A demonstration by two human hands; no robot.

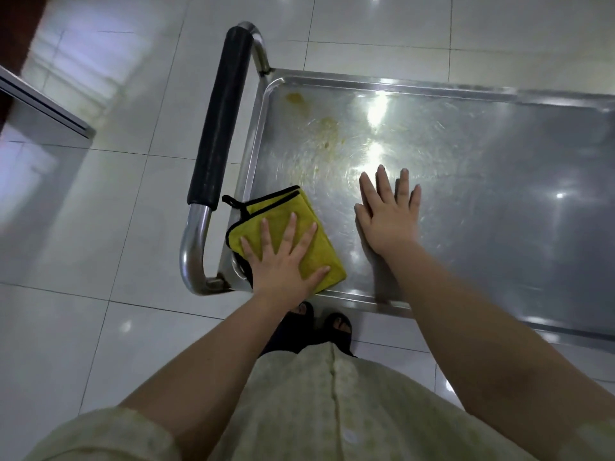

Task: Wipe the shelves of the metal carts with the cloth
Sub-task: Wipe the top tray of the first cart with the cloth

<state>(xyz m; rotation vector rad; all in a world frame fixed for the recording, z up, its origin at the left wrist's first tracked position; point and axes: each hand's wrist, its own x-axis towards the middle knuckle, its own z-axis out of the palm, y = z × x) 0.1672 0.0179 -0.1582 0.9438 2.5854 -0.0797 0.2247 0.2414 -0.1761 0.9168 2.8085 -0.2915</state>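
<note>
I read the flat silver metal cart shelf [466, 201] as stainless steel, shiny under the lights yet finely scratched in swirls, with dull yellowish smears near one corner. The folded yellow cloth with black edging [327, 247] looks soft, napped and matt. The curved handle tube [194, 247] is polished metal, its black sleeve [223, 118] matt and faintly grainy. The pale floor tiles [100, 227] are glossy.

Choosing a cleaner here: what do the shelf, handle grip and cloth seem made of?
Shelf: probably stainless steel, glossy; it mirrors lights and shows fine swirl scratches. Handle grip: matte black sleeve, perhaps rubber or foam, over shiny metal tube. Cloth: yellow, soft napped pile with black stitched edging, likely microfibre.
</note>
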